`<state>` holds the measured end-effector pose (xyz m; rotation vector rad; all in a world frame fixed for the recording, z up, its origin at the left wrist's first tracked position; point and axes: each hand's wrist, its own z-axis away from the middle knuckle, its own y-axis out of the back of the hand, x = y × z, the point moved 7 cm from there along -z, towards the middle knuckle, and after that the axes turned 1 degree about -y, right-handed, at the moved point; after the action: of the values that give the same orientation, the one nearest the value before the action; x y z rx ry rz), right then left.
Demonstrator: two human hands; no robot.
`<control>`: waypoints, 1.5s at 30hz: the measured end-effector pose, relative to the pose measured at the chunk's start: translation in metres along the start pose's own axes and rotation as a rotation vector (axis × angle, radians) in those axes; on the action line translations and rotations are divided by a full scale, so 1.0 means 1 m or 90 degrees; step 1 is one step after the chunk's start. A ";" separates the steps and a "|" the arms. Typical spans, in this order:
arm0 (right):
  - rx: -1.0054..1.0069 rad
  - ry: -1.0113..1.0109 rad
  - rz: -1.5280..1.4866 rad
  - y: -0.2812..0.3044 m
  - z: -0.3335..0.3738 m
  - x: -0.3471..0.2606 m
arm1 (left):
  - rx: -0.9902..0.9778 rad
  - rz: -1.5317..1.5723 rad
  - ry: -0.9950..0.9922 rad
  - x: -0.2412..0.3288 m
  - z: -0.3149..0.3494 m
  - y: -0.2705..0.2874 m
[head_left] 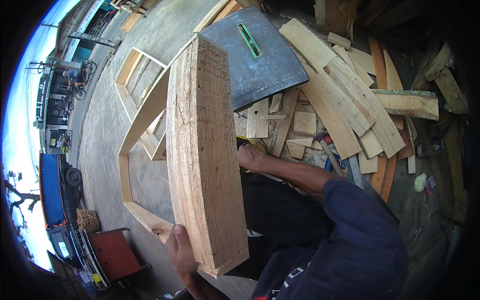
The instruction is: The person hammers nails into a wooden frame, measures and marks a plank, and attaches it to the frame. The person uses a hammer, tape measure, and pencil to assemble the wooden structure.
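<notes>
A wooden frame with a thick, rough-sawn board (pixel 220 150) stands close in front of me, its broad faces filling the middle of the view. My left hand (pixel 181 250) grips the board's lower left edge, thumb and fingers partly showing. Thinner frame pieces (pixel 145 117) run behind the board on its left. My right hand (pixel 251 156) is closed in a fist just right of the board, around a yellow-and-black thing (pixel 257 144). Most of that thing is hidden by the board and the hand, so its kind cannot be told.
A dark blue panel (pixel 270 75) with a green-edged slot lies beyond the board. Loose planks (pixel 340 105) are heaped at the right, with a hammer (pixel 327 152) and a metal blade (pixel 355 171) beside them. Another wooden frame (pixel 131 70), a red table (pixel 112 255) and a truck (pixel 52 190) are leftward.
</notes>
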<state>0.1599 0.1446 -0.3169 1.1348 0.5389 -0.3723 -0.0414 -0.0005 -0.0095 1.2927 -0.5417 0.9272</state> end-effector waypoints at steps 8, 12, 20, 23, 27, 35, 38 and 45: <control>-0.022 -0.104 -0.014 -0.047 -0.089 0.003 | 0.034 -0.132 -0.044 0.007 -0.002 0.005; 0.008 -0.084 -0.020 -0.048 -0.095 0.016 | 0.013 -0.151 -0.042 0.004 -0.009 0.002; 0.052 -0.067 -0.031 -0.045 -0.083 0.031 | 0.022 -0.124 -0.082 0.005 -0.008 0.001; 0.067 -0.069 -0.031 -0.044 -0.079 0.036 | 0.026 -0.144 -0.094 0.006 -0.007 0.004; 0.092 -0.069 -0.039 -0.040 -0.072 0.041 | 0.013 -0.123 -0.132 0.010 -0.008 0.005; 0.142 -0.059 -0.070 -0.049 -0.055 0.044 | 0.010 -0.067 -0.129 0.007 -0.007 0.004; 0.155 -0.055 -0.070 -0.048 -0.052 0.046 | 0.003 -0.055 -0.099 0.003 -0.006 0.005; 0.229 -0.032 -0.065 -0.044 -0.045 0.051 | 0.014 -0.187 -0.116 0.006 -0.006 0.010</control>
<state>0.1683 0.1688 -0.3941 1.4430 0.4975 -0.6025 -0.0473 0.0073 0.0000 1.4406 -0.4666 0.5777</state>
